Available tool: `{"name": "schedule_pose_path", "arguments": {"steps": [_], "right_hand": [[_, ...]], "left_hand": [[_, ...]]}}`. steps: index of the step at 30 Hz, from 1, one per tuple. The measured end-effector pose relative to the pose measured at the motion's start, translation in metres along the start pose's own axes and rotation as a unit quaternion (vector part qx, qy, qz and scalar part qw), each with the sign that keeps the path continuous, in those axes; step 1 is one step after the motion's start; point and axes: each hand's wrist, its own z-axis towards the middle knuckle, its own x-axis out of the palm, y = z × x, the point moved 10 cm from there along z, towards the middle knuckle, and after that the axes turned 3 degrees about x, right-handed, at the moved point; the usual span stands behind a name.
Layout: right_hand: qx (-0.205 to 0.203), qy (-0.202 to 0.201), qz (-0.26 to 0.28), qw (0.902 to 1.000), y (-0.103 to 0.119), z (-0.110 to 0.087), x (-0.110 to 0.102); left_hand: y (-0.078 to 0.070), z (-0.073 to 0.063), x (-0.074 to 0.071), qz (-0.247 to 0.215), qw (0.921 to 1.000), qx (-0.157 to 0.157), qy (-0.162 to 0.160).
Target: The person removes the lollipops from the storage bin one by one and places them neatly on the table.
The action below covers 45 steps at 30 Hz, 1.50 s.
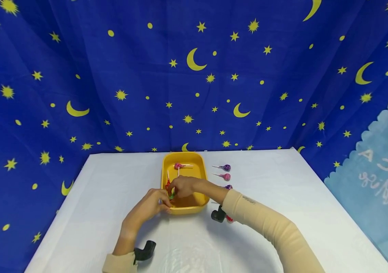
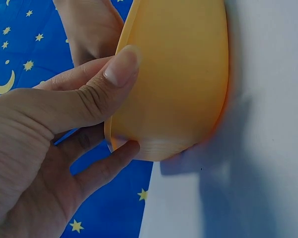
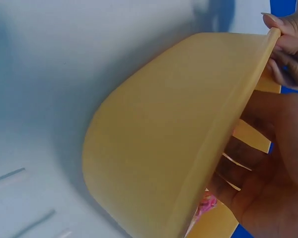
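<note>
A yellow plastic tub stands on the table. My left hand grips its near left corner, with the thumb outside the wall in the left wrist view. My right hand reaches over the rim into the tub, fingers curled down at a green-wrapped lollipop by the left wall; its fingertips are partly hidden. Beside them, a red lollipop leans with its white stick up. A pink lollipop lies at the tub's far end, its stick pointing right.
Right of the tub, purple and pink lollipops lie in a column, sticks toward the tub. Another purple one and a red one are partly covered by the right arm. A blue star-patterned cloth hangs behind the white table.
</note>
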Motion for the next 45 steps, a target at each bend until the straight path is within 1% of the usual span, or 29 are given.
{"name": "schedule_pose_path", "arguments": {"steps": [4, 8, 11, 15, 18, 21, 28, 36, 41, 45], "right_hand": [[0.008, 0.019, 0.001, 0.9998, 0.0, -0.001, 0.004], [0.021, 0.023, 0.0, 0.9995, -0.005, -0.003, 0.007], [0.026, 0.015, -0.011, 0.9995, -0.01, -0.006, 0.008], [0.035, 0.006, -0.012, 0.9993, -0.016, -0.01, 0.008], [0.031, -0.003, -0.012, 0.9994, -0.017, -0.013, 0.005], [0.025, -0.016, -0.018, 0.9994, -0.019, -0.015, 0.003], [0.029, -0.034, -0.011, 0.999, -0.026, -0.021, 0.0], [0.033, -0.053, -0.005, 0.998, -0.03, -0.025, -0.006], [0.037, -0.055, 0.004, 0.9978, -0.033, -0.026, -0.005], [0.029, -0.054, 0.011, 0.9981, -0.034, -0.027, -0.004]], "left_hand": [[-0.001, 0.0, -0.001, -0.001, 1.0, 0.002, -0.002], [-0.002, 0.0, -0.002, 0.008, 0.9999, 0.01, -0.006], [-0.002, 0.0, -0.001, 0.01, 0.9998, 0.012, -0.006], [0.0, 0.0, 0.0, 0.009, 1.0, -0.002, -0.001], [0.001, 0.0, 0.0, 0.011, 0.9998, -0.018, 0.002], [0.002, 0.0, 0.0, 0.012, 0.9996, -0.026, 0.002], [0.001, 0.001, 0.002, 0.016, 0.9996, -0.021, 0.002], [0.004, 0.001, 0.002, 0.029, 0.9991, -0.032, 0.001], [0.004, 0.002, 0.002, 0.027, 0.9993, -0.027, 0.002], [0.003, 0.001, 0.002, 0.027, 0.9994, -0.022, 0.001]]}}
